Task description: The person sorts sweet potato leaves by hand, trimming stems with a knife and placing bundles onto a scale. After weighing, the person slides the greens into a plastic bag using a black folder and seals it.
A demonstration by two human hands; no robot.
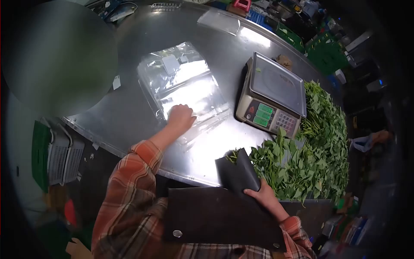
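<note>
My left hand (181,118) is closed at the lower edge of a stack of clear plastic bags (185,82) on the metal table; what its fingers pinch is too small to make out. My right hand (263,193) grips a dark sheet (241,172), folded over at the table's front edge. Some green stems (233,156) poke out at the top of the fold. A large heap of leafy greens (319,168) lies just right of the sheet. Behind it stands a weighing scale (276,84) with lit green displays and only a small leaf bit on its tray.
The metal table (142,26) has a clear plastic tray (219,21) at its far edge. Green crates (325,54) stand beyond it at the upper right. Stacked baskets (60,155) are on the floor at left. A blurred round shape covers the upper left.
</note>
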